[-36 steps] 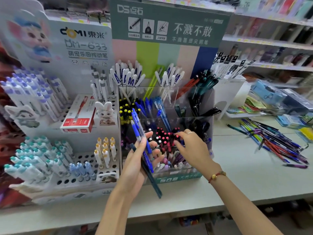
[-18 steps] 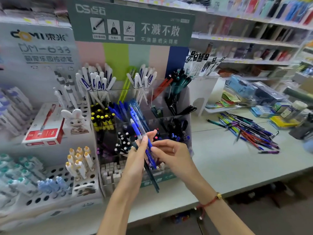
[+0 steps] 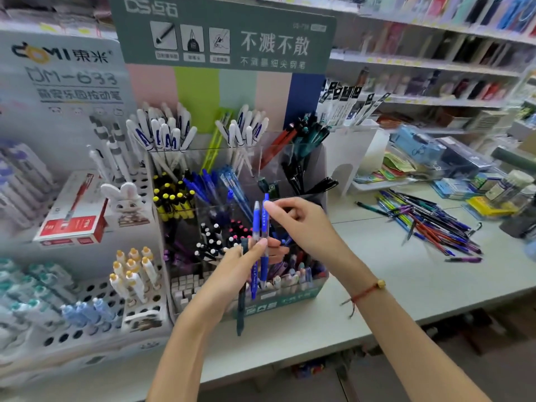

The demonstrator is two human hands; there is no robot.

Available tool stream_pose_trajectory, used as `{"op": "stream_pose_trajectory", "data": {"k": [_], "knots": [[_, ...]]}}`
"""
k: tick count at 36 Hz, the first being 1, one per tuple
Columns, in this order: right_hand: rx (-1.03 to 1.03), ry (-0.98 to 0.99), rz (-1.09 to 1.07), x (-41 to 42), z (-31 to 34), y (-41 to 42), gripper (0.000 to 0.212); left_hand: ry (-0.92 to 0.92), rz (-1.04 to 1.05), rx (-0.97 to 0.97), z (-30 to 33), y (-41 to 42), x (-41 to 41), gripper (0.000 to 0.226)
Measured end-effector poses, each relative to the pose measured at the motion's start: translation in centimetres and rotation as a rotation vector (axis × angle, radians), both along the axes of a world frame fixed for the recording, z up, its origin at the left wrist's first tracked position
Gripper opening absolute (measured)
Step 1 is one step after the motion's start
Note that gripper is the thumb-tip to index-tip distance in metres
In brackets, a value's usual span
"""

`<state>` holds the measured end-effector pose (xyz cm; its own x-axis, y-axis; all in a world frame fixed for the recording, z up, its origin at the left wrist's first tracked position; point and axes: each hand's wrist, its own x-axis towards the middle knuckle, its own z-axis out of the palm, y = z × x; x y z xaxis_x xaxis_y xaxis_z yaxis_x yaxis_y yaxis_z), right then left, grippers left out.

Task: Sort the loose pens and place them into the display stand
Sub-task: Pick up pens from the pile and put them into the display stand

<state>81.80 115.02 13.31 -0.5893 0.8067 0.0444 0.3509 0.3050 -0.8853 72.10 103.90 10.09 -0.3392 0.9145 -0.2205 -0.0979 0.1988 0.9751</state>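
Blue pens [image 3: 259,227] upright in left grip [image 3: 246,262], right grip [image 3: 293,221] pinching tops.

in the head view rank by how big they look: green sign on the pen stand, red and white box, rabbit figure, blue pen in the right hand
1. green sign
2. red and white box
3. rabbit figure
4. blue pen, slimmest, though nearest the camera; right hand pinches it.

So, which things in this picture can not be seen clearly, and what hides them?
Head view only:
- Left hand: it holds blue pens and a dark pen; its palm faces away, so the exact count is unclear.
- Right hand: whether its fingertips pinch the taller blue pen's top is hidden by the fingers.
- Pen pile on the table: overlapping, uncountable.
- Back shelves: blurred.
- White display: cut by the left edge.
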Motion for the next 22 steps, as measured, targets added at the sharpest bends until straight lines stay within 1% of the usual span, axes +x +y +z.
{"op": "stream_pose_trajectory", "data": {"k": [2,3,4,5,8,9,10,13,17,19,22], "knots": [[-0.015,-0.093,0.134,-0.9,0.7,0.4,0.028,-0.034,-0.056,-0.036,-0.1,0.0,-0.2,0.027],[-0.017,-0.090,0.172,-1.1,1.1,0.5,0.024,-0.060,-0.062,-0.051,-0.2,-0.1,-0.3,0.028],[-0.018,-0.043,0.172,-1.2,1.4,0.6,0.020,-0.081,-0.038,-0.060,-0.4,-0.1,-0.5,0.030],[-0.038,0.030,0.130,-1.1,1.8,0.7,0.017,-0.102,0.005,-0.051,-0.7,-0.1,-0.7,0.031],[-0.076,0.334,-0.151,0.2,2.5,1.4,0.013,-0.215,0.147,0.059,-1.1,-0.3,-1.3,0.028],[-0.081,0.419,-0.211,0.8,2.5,1.3,0.011,-0.267,0.185,0.093,-1.2,-0.4,-1.3,0.029],[-0.087,0.458,-0.224,1.2,2.4,0.9,0.010,-0.309,0.210,0.130,-1.1,-0.3,-1.1,0.031],[-0.131,0.396,-0.130,1.9,0.6,-1.8,0.014,-0.422,0.262,0.231,-0.9,0.2,-0.2,0.035],[-0.213,0.351,-0.103,2.0,-2.6,-5.0,0.013,-0.476,0.322,0.315,-0.6,0.8,1.2,0.030],[-0.195,0.321,-0.086,2.0,-3.7,-5.9,0.011,-0.431,0.328,0.328,-0.7,0.9,1.7,0.029],[-0.203,0.311,-0.055,2.1,-3.9,-6.7,0.005,-0.291,0.362,0.295,-1.0,1.1,1.9,0.027]]}}
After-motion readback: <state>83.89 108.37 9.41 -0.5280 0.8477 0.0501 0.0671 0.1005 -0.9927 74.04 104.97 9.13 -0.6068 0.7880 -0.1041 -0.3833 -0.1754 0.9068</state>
